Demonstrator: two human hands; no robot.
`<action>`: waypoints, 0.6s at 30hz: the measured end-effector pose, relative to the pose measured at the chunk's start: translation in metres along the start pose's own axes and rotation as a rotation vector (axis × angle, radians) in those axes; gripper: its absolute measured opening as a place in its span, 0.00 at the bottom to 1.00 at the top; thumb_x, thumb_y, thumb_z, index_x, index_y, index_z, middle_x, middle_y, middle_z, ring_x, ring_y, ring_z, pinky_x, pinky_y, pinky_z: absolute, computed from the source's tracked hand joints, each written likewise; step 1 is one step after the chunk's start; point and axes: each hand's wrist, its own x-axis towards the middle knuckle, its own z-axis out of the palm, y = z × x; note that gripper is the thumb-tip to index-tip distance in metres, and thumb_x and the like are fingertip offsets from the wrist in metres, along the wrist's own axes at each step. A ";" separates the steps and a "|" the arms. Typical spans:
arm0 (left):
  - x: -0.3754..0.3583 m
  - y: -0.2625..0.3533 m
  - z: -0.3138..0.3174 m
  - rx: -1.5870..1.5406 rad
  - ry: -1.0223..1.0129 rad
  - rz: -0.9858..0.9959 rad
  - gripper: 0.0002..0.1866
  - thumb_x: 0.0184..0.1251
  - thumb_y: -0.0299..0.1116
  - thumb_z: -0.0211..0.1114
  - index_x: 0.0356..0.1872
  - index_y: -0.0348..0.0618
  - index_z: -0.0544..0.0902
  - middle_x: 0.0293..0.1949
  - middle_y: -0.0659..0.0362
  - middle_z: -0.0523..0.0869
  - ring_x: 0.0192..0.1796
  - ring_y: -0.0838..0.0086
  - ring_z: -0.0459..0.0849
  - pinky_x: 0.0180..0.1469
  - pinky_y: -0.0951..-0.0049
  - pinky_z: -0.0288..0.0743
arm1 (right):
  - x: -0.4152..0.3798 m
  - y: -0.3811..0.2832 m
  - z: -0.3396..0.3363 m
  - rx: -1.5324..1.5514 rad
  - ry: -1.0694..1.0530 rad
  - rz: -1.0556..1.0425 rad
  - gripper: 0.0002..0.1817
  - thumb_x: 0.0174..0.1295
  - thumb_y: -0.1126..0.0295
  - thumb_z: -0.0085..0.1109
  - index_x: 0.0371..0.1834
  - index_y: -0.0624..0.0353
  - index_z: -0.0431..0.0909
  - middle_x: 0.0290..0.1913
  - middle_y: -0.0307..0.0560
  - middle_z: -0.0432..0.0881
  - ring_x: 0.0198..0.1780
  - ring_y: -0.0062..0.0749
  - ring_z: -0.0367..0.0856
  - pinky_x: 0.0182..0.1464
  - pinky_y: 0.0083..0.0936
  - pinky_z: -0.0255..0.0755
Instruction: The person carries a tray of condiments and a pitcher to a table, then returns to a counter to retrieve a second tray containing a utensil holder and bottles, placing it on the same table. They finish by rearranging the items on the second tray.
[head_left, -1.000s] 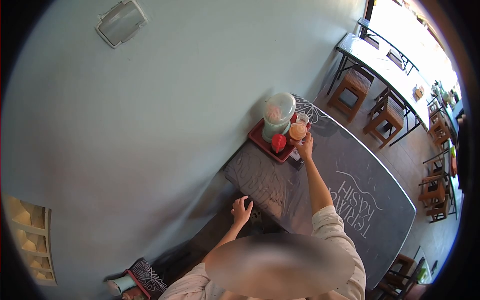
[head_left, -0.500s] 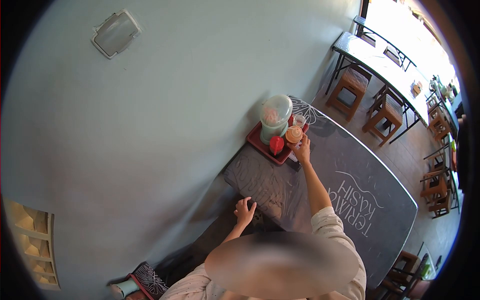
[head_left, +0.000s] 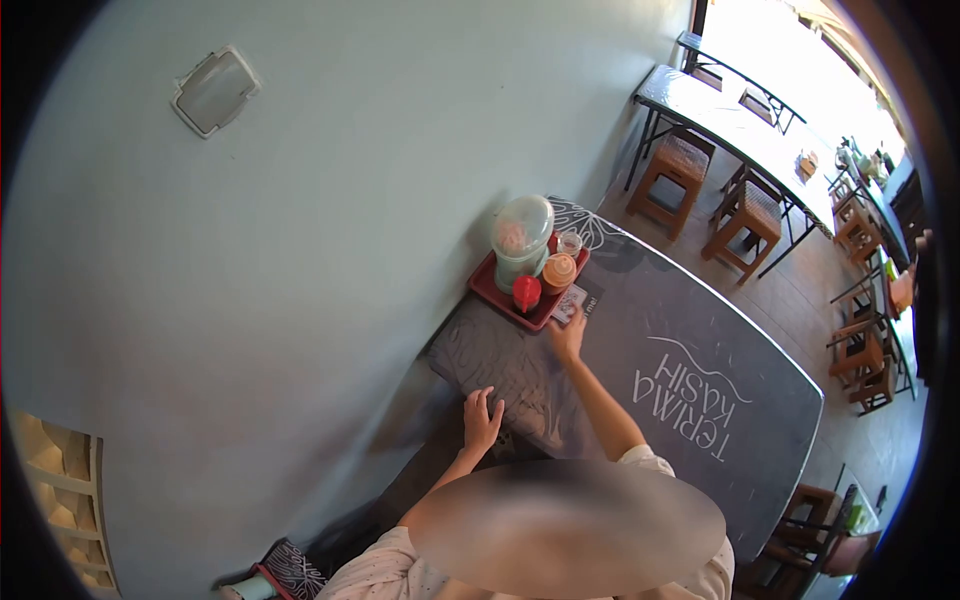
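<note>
A dark printed table (head_left: pixel 700 400) carries a red tray (head_left: pixel 492 292) and a card (head_left: pixel 570 303).

The dark grey printed cover of the counter (head_left: pixel 740 400) bears white lettering reading "TERIMA KASIH", upside down from this view, while the small card (head_left: pixel 570 303) by the red tray is too small to read.

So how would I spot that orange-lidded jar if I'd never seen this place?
Find the dark table with white lettering against the pale wall. At its far corner sits a red tray. On it, the orange-lidded jar stands between a tall domed container and a small red-topped bottle, just beyond the right hand.
</note>
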 end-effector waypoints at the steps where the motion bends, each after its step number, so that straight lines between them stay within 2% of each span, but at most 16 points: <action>1: 0.002 0.019 -0.004 -0.112 0.029 0.104 0.23 0.57 0.47 0.53 0.50 0.46 0.67 0.50 0.52 0.66 0.55 0.59 0.64 0.51 0.54 0.59 | -0.025 0.000 -0.002 0.023 -0.085 0.010 0.35 0.41 0.66 0.63 0.54 0.55 0.58 0.46 0.56 0.65 0.49 0.47 0.66 0.49 0.34 0.64; 2: 0.001 0.037 -0.008 -0.224 0.057 0.204 0.23 0.58 0.46 0.51 0.51 0.43 0.66 0.50 0.50 0.65 0.56 0.57 0.63 0.53 0.55 0.58 | -0.050 -0.003 -0.005 0.090 -0.241 0.069 0.32 0.42 0.66 0.61 0.54 0.56 0.59 0.46 0.55 0.66 0.49 0.44 0.66 0.49 0.33 0.64; 3: -0.001 0.054 -0.010 -0.231 0.047 0.210 0.23 0.58 0.46 0.51 0.51 0.43 0.66 0.50 0.50 0.65 0.56 0.57 0.63 0.53 0.55 0.58 | -0.073 -0.003 -0.009 0.159 -0.397 0.131 0.30 0.44 0.66 0.60 0.53 0.57 0.60 0.46 0.54 0.68 0.50 0.42 0.66 0.49 0.32 0.64; 5: -0.008 0.086 -0.009 -0.302 0.019 0.412 0.24 0.58 0.46 0.50 0.52 0.42 0.65 0.54 0.46 0.63 0.60 0.53 0.58 0.56 0.53 0.54 | -0.108 0.030 -0.008 0.497 -0.843 0.219 0.26 0.52 0.60 0.53 0.54 0.56 0.61 0.48 0.50 0.70 0.53 0.38 0.65 0.51 0.30 0.62; 6: -0.014 0.098 -0.007 -0.305 0.011 0.419 0.24 0.58 0.46 0.50 0.52 0.42 0.65 0.54 0.46 0.63 0.60 0.53 0.58 0.56 0.53 0.54 | -0.111 0.021 -0.019 0.499 -0.832 0.220 0.26 0.52 0.60 0.53 0.54 0.56 0.61 0.48 0.50 0.70 0.53 0.38 0.65 0.51 0.30 0.62; 7: -0.019 0.110 -0.004 -0.179 0.002 0.545 0.25 0.56 0.46 0.50 0.53 0.43 0.65 0.55 0.47 0.62 0.61 0.53 0.56 0.57 0.53 0.51 | -0.121 0.007 -0.016 0.567 -0.833 0.260 0.26 0.52 0.59 0.52 0.54 0.56 0.62 0.49 0.50 0.69 0.53 0.38 0.65 0.52 0.31 0.61; 8: -0.023 0.118 0.001 -0.051 -0.008 0.670 0.26 0.54 0.46 0.50 0.53 0.45 0.65 0.56 0.47 0.62 0.62 0.52 0.54 0.58 0.52 0.49 | -0.144 0.015 -0.040 0.639 -0.832 0.301 0.26 0.53 0.57 0.50 0.54 0.56 0.62 0.50 0.50 0.69 0.53 0.38 0.65 0.52 0.32 0.61; 9: -0.031 0.122 0.007 -0.059 -0.030 0.701 0.24 0.57 0.44 0.43 0.53 0.44 0.67 0.58 0.45 0.60 0.63 0.55 0.54 0.60 0.55 0.45 | -0.150 0.011 -0.052 0.713 -0.826 0.343 0.26 0.54 0.56 0.48 0.54 0.56 0.62 0.50 0.49 0.68 0.54 0.39 0.64 0.53 0.33 0.60; 10: -0.039 0.123 0.014 -0.060 -0.050 0.714 0.24 0.57 0.44 0.43 0.53 0.44 0.67 0.58 0.45 0.60 0.63 0.55 0.54 0.60 0.55 0.45 | -0.162 0.007 -0.064 0.791 -0.813 0.387 0.26 0.54 0.55 0.47 0.54 0.56 0.63 0.51 0.49 0.68 0.54 0.39 0.64 0.54 0.34 0.60; 12: -0.054 0.115 0.030 -0.251 -0.133 0.747 0.27 0.50 0.48 0.51 0.52 0.49 0.69 0.58 0.48 0.61 0.64 0.54 0.52 0.61 0.52 0.42 | -0.177 0.001 -0.097 0.956 -0.762 0.467 0.26 0.56 0.52 0.43 0.54 0.56 0.63 0.53 0.49 0.67 0.54 0.40 0.63 0.55 0.35 0.58; 14: -0.066 0.105 0.034 -0.272 -0.229 0.837 0.27 0.52 0.50 0.49 0.53 0.49 0.69 0.59 0.48 0.60 0.65 0.55 0.51 0.62 0.53 0.40 | -0.207 -0.007 -0.130 1.121 -0.681 0.533 0.27 0.57 0.49 0.40 0.54 0.56 0.64 0.54 0.48 0.66 0.55 0.40 0.63 0.56 0.37 0.57; 15: -0.071 0.098 0.033 -0.236 -0.300 0.924 0.27 0.54 0.50 0.47 0.53 0.45 0.69 0.60 0.47 0.60 0.64 0.55 0.51 0.62 0.54 0.40 | -0.223 -0.018 -0.136 1.205 -0.633 0.557 0.28 0.58 0.48 0.38 0.54 0.56 0.64 0.55 0.48 0.66 0.55 0.41 0.62 0.56 0.38 0.56; 17: -0.077 0.088 0.036 -0.214 -0.402 1.061 0.28 0.56 0.50 0.45 0.53 0.42 0.68 0.60 0.46 0.59 0.64 0.54 0.52 0.62 0.55 0.40 | -0.234 -0.042 -0.151 1.380 -0.535 0.573 0.29 0.59 0.45 0.35 0.54 0.56 0.65 0.56 0.47 0.65 0.56 0.41 0.62 0.57 0.40 0.55; 18: -0.080 0.081 0.036 -0.161 -0.487 1.157 0.29 0.56 0.52 0.45 0.54 0.42 0.67 0.60 0.47 0.58 0.64 0.55 0.51 0.62 0.55 0.40 | -0.245 -0.032 -0.151 1.402 -0.478 0.546 0.29 0.59 0.45 0.35 0.54 0.56 0.65 0.56 0.47 0.65 0.56 0.41 0.62 0.57 0.40 0.55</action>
